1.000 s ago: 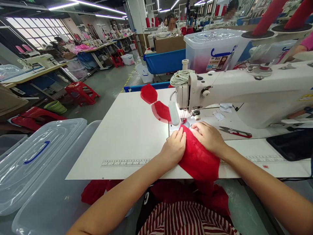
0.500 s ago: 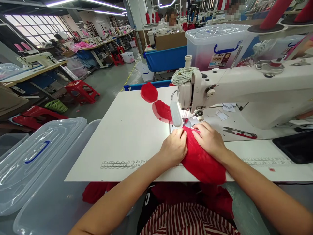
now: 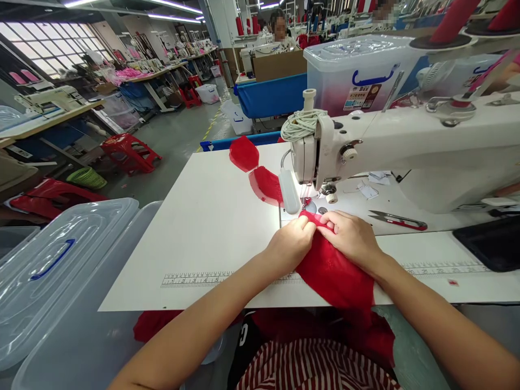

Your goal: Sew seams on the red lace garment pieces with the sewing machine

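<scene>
A red lace fabric piece (image 3: 333, 273) lies on the white sewing table (image 3: 211, 216) and hangs over its front edge. My left hand (image 3: 290, 244) and my right hand (image 3: 351, 235) pinch its far edge together, fingers closed, just in front of the presser foot of the white sewing machine (image 3: 406, 146). Two sewn red pieces (image 3: 260, 173) trail off behind the needle toward the back of the table.
Thread snips (image 3: 396, 219) lie right of my hands beside paper tags (image 3: 368, 189). Clear plastic bins with a lid (image 3: 52, 271) stand at my left. A lidded clear box (image 3: 357, 70) sits behind the machine. Other workers sit at distant tables; red stools (image 3: 130, 151) line the aisle.
My hands have drawn together and now pinch the fabric's far edge, lifting it slightly, where earlier they lay flatter on the fabric. The view tilted a little.
</scene>
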Demonstrator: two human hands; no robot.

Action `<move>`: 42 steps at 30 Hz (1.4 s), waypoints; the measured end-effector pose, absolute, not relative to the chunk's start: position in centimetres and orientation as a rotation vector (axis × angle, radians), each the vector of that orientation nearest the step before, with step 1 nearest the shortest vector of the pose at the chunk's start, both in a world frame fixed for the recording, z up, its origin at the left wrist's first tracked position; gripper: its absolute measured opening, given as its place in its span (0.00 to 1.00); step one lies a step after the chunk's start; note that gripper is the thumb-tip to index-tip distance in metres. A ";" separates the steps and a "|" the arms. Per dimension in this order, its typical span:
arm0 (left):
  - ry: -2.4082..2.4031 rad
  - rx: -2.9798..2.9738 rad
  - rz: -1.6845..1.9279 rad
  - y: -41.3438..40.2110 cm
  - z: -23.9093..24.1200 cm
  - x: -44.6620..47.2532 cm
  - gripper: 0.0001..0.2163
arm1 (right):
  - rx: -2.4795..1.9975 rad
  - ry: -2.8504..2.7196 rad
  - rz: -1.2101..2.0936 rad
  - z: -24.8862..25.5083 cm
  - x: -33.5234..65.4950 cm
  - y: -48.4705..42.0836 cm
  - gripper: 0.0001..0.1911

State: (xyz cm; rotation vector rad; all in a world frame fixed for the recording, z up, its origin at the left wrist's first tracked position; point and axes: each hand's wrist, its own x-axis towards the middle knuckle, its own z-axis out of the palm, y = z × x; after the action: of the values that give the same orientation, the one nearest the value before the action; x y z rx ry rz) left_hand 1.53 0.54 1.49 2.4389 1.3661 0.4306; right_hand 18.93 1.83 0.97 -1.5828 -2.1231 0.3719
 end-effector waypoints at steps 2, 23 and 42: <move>1.352 2.307 0.514 0.7 1.5 1.3 0.09 | -1.504 -2.100 0.321 1.1 19.0 1.7 0.08; 1.393 2.040 0.662 1.0 1.8 1.3 0.09 | -1.254 -2.154 0.642 2.8 19.2 1.0 0.13; 1.708 2.297 0.517 3.1 3.3 -0.2 0.05 | -1.118 -2.498 0.265 0.0 19.1 3.0 0.20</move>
State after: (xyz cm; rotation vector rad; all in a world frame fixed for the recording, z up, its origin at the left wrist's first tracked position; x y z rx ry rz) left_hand -0.25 3.11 3.27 2.2970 1.7082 0.5170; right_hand 19.12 3.04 0.01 -1.1183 -2.4976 0.2651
